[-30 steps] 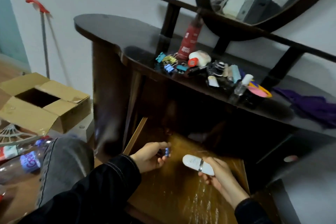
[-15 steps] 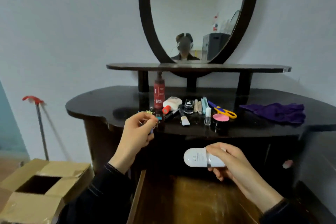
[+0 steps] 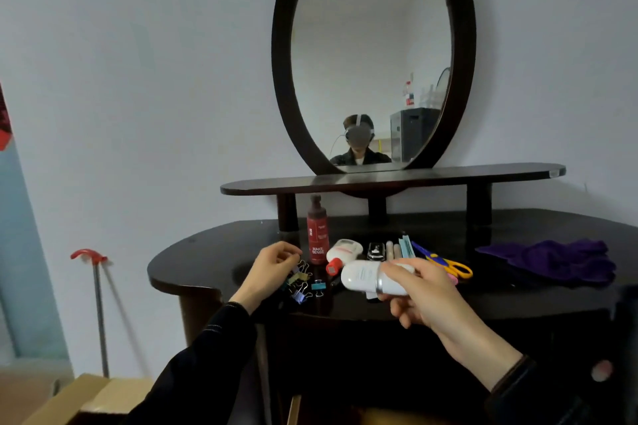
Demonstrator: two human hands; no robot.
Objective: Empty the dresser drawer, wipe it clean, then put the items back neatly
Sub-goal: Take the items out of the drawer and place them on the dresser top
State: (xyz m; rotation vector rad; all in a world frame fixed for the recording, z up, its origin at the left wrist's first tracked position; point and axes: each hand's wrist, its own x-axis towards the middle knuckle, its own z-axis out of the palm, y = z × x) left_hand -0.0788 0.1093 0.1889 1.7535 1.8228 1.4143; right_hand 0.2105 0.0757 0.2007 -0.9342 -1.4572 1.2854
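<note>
My right hand (image 3: 424,297) grips a white oval bottle with a silver band (image 3: 362,278) and holds it just above the front of the dark dresser top (image 3: 207,262). My left hand (image 3: 272,269) hovers with curled fingers over a small pile of coloured binder clips (image 3: 300,285); whether it still pinches a clip is unclear. Behind them stand a red bottle (image 3: 317,235), a white tube with a red cap (image 3: 341,252), small cosmetics (image 3: 376,250) and yellow-handled scissors (image 3: 448,264). Only a wooden edge of the open drawer (image 3: 293,411) shows at the bottom.
A purple cloth (image 3: 559,260) lies on the right of the dresser top. An oval mirror (image 3: 373,55) rises above a raised shelf (image 3: 390,178). A cardboard box (image 3: 86,400) sits on the floor at left, by a red-handled stick (image 3: 96,286) leaning on the wall.
The view has lifted from the drawer to the dresser top. Both hands rose; my left hand reached the clip pile and my right hand carried the white bottle up over the dresser top.
</note>
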